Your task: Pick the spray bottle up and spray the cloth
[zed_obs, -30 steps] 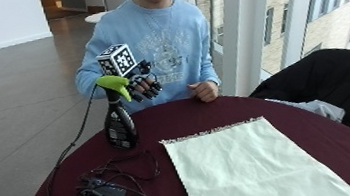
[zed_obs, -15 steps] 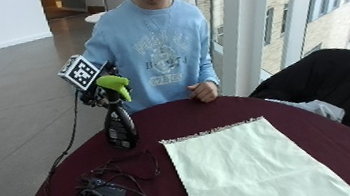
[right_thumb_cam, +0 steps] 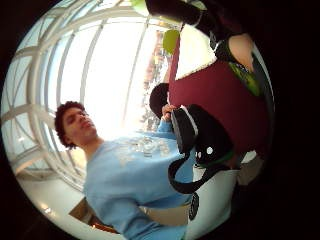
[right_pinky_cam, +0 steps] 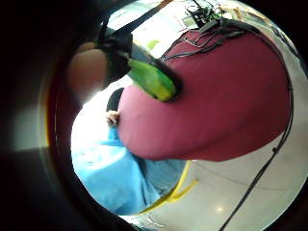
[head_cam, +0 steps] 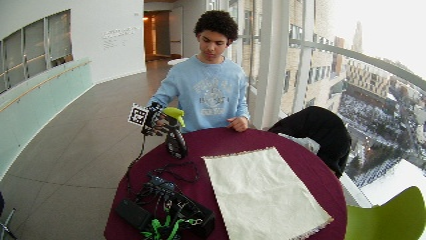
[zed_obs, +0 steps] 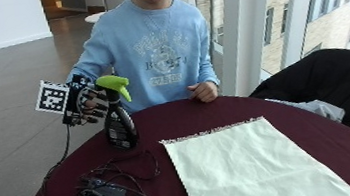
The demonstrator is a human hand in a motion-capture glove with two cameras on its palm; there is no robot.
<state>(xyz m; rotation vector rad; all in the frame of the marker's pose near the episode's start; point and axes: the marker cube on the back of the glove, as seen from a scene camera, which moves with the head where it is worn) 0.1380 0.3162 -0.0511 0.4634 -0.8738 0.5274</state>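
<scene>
Broadly, a round maroon-covered surface carried a pale cream cloth with a fringed far edge, spread flat on its right half. Left of the cloth, apart from it, the spray bottle stood upright near the surface's left edge: a dark body with a label, narrowing to a black neck under a bright green trigger head. The gloved right hand had its fingers curled around that neck.

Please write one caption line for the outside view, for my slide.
Gloved right hand at the neck of the spray bottle, which stands on the round table beside the cloth.
</scene>
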